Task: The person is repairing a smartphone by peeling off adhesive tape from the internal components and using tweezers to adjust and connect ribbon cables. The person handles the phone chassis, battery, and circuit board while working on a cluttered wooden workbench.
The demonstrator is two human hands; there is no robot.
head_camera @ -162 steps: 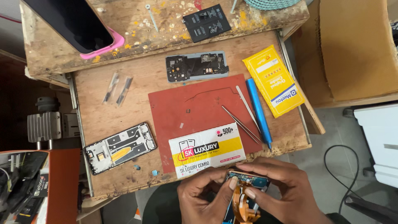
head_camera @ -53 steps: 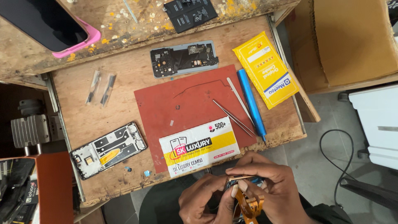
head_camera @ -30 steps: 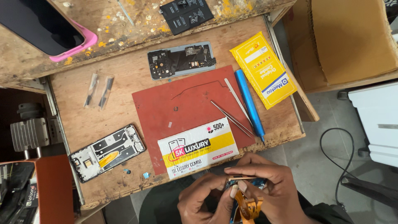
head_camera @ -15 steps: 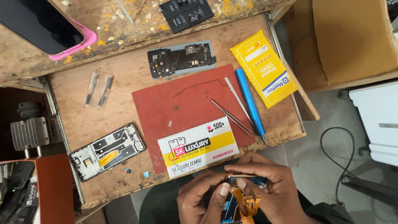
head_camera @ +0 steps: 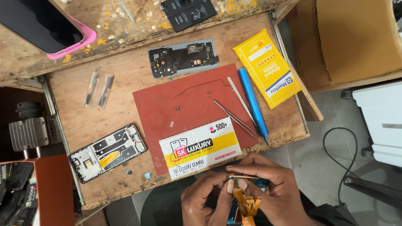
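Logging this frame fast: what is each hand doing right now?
Left hand: closed, pinching the small phone part with the orange flex cable.
Right hand: closed on the same phone part.

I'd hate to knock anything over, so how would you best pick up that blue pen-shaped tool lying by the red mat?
Probably by the upper half of the blue pen-shaped tool, coming straight down from above with fingers across its width. It lies flat, pointed tip toward the desk's near edge, between the yellow packet and the tweezers. The thick upper barrel gives more to hold than the narrow tip.
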